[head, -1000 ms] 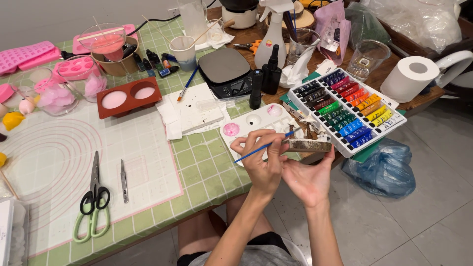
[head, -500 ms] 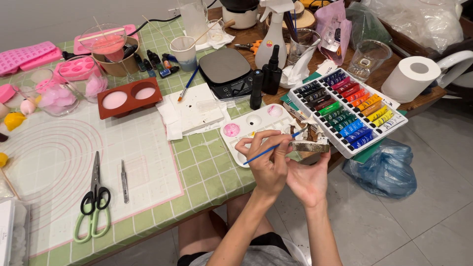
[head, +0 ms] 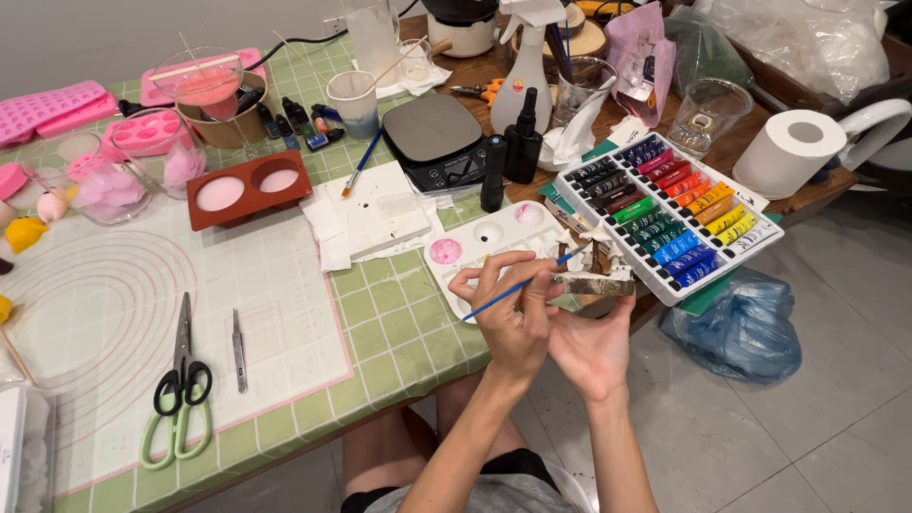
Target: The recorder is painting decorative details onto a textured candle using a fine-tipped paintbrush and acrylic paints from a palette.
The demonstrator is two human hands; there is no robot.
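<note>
At table edge: left hand (head: 513, 318) fingers pinch blue paintbrush (head: 522, 283); right hand (head: 591, 342) grips small model (head: 594, 281), detail unclear.

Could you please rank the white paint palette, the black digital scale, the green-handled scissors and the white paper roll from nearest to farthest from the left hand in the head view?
From the left hand:
1. White paint palette, just above the hand on the table.
2. Black digital scale, farther up, near the table's middle.
3. Green-handled scissors, far left on the mat, and white paper roll, upper right: too close to call.
</note>
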